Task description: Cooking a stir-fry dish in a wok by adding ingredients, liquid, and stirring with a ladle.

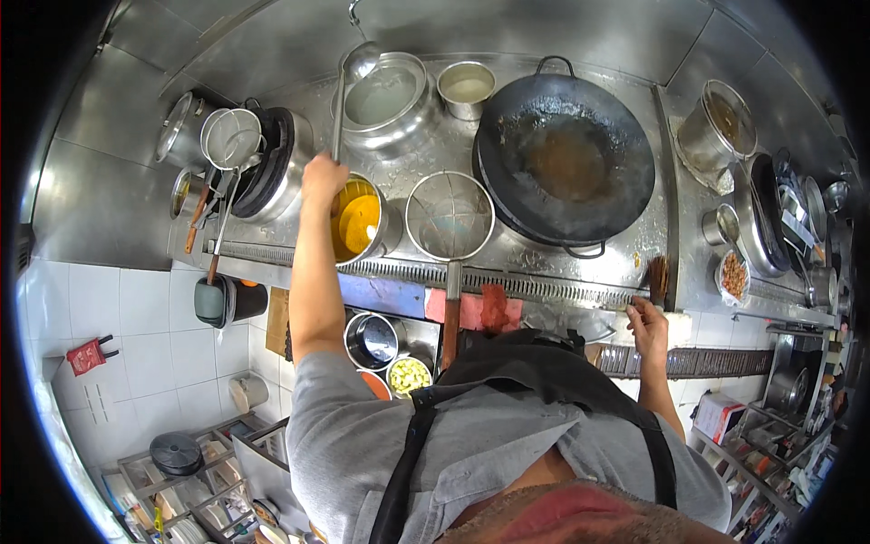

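My left hand [324, 179] is closed around the handle of a ladle [338, 118]. The ladle's bowl is up by the tap [354, 13], over the rim of a large steel pot [419, 118] of cloudy liquid. Just below that hand stands a steel pot of yellow-orange liquid [359, 220]. To its right a round wire strainer [450, 218] lies with its wooden handle toward me. My right hand [648, 328] is at the counter's front edge, fingers curled in, just below a bristle brush [659, 277]. What its fingers hold, if anything, I cannot make out.
A black wok [625, 136] with brownish liquid sits on the stove at right. Behind the strainer is a small steel pot [467, 111]. At left are another strainer [231, 138] and stacked black pans [265, 168]. A bowl of peanut-like pieces [732, 274] stands far right.
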Demonstrator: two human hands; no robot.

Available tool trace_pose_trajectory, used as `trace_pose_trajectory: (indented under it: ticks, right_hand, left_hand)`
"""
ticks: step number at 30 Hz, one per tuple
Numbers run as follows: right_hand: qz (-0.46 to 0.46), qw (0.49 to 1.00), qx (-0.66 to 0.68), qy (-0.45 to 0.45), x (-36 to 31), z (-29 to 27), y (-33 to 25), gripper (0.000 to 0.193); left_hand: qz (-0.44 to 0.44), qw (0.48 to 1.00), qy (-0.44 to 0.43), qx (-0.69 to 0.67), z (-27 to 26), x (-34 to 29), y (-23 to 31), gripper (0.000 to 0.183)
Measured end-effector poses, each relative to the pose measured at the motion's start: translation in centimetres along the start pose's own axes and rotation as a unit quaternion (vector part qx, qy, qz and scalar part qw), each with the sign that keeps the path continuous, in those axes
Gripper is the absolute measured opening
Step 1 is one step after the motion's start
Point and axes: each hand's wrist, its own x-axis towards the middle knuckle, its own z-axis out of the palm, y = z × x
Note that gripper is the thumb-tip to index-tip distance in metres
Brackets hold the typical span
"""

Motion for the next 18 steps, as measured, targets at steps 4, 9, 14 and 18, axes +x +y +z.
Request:
trace_pose_trajectory:
  ticks: [4, 9, 14, 18]
  right_hand:
    - [0.011, 1.000, -0.010, 0.006, -0.1, -0.1, -1.4, 0.031]
    - [0.014, 1.000, 0.019, 0.009, -0.2, 0.0, -2.0, 0.032]
    - [0.007, 1.000, 0.014, -0.004, -0.2, 0.5, -1.8, 0.031]
    - [-0.069, 0.997, 0.025, 0.004, 1.9, 1.6, -2.9, 0.028]
  left_hand:
    - [-0.074, 0.992, -0.088, 0.049, 3.7, 4.1, 2.5, 0.042]
    - [-0.127, 0.900, -0.286, -0.304, 5.7, 9.2, 0.5, 0.016]
    - [-0.182, 0.517, -0.268, -0.792, 2.7, 6.8, 2.0, 0.018]
    - [-0.173, 0.470, -0.306, -0.809, -1.0, 4.4, 1.8, 0.034]
